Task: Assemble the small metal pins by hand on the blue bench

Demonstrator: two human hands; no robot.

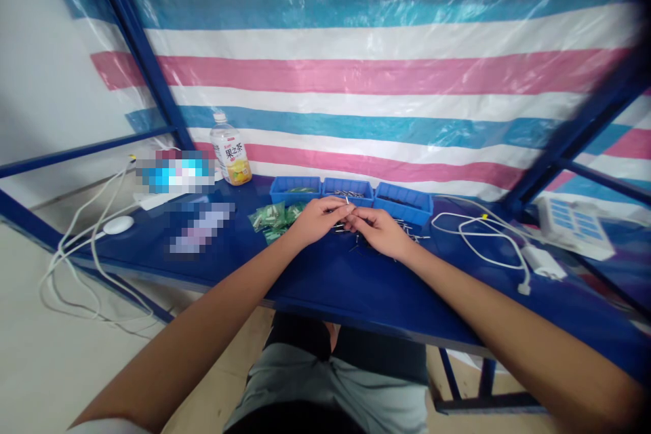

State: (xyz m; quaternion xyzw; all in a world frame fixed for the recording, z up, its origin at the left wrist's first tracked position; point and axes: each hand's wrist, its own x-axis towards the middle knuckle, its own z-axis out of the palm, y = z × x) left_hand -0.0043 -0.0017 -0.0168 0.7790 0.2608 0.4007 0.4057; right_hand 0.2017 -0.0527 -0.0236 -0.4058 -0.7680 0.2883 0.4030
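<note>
Both hands meet over the blue table (pixel 330 278), just in front of three blue bins. My left hand (pixel 318 218) is closed in a pinch on a small metal piece (pixel 346 201) that sticks up between the fingertips. My right hand (pixel 377 229) is closed too, its fingertips touching the left hand's, and what it holds is too small to name. Several small dark metal parts (pixel 407 234) lie scattered on the table under and beside the right hand. Small green packets (pixel 272 218) lie left of my left hand.
Three blue bins (pixel 350 190) stand in a row against a striped plastic sheet. A drink bottle (pixel 231 149) stands at the back left. White cables and a charger (pixel 542 261) lie at the right, a power strip (pixel 574 225) beyond. More white cables (pixel 96 230) hang at the left.
</note>
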